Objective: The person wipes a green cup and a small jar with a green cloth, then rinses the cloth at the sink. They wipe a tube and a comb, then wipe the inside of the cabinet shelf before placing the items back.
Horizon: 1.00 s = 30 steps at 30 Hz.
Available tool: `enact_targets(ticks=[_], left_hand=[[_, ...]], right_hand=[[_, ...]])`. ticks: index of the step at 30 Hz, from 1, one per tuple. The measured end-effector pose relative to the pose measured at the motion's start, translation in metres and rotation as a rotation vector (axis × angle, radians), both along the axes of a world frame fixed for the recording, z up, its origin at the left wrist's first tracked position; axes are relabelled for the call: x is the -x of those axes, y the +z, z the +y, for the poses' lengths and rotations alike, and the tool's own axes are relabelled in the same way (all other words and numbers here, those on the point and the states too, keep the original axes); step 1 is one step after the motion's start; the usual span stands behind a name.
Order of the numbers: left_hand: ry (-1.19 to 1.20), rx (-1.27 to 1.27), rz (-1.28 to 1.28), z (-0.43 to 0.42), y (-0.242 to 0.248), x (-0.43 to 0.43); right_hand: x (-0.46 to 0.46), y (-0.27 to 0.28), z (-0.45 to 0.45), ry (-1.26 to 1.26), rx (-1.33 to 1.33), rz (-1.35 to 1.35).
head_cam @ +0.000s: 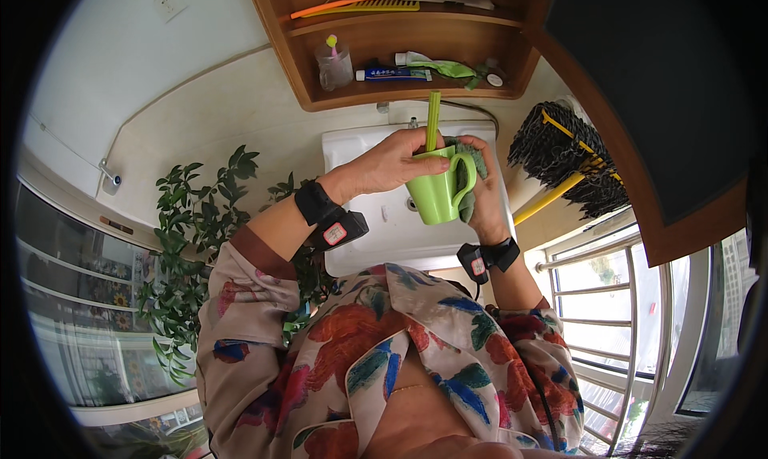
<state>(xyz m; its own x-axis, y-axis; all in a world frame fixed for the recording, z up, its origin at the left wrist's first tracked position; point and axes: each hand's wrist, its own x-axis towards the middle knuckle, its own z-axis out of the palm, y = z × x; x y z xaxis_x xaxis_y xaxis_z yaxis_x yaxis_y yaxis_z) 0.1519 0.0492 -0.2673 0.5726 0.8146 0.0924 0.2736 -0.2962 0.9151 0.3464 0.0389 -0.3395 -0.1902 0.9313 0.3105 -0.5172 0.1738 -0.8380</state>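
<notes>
My left hand [396, 162] grips a light green mug [433, 202] by its rim, thumb on the outer wall. A ribbed green stick [433, 120], perhaps a toothbrush handle, stands up out of the mug beside my left fingers; its lower end is hidden. My right hand [487, 201] holds a dark green cloth [467, 210] against the mug's far side, behind the looped handle. Both hands are above a white ceramic washbasin [366, 234], whose drain [411, 203] shows just left of the mug.
A wooden cabinet [414, 90] above the basin holds a clear cup [336, 69], toothpaste tubes [393, 74] and a yellow comb [390, 5]. Its dark-panelled door [654, 231] stands open at right, near a mop head [558, 153]. Leafy plants [192, 231] are at left, window bars [630, 303] at right.
</notes>
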Motion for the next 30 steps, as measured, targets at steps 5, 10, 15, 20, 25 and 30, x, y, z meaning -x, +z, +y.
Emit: enact_targets(ticks=[5, 10, 15, 20, 25, 30], left_hand=[[0.148, 0.169, -0.166, 0.0, -0.023, 0.004], [0.288, 0.245, -0.316, 0.01, -0.033, -0.002], [0.496, 0.276, -0.624, 0.006, -0.037, -0.023], [0.616, 0.332, -0.683, 0.008, -0.032, 0.003], [0.654, 0.436, -0.77, 0.011, -0.036, 0.007], [0.549, 0.577, -0.887, 0.007, -0.043, -0.015]], right_hand=[[-0.031, -0.024, -0.013, 0.007, 0.092, -0.719], [-0.037, 0.003, -0.016, -0.446, 0.019, -0.117], [0.001, 0.013, -0.021, -0.614, -0.98, -1.15], [-0.027, -0.022, -0.011, -0.678, -0.831, -1.036], [-0.032, 0.0, -0.025, -0.619, -0.402, -0.584], [0.023, 0.032, -0.02, -0.739, -1.088, -1.069]])
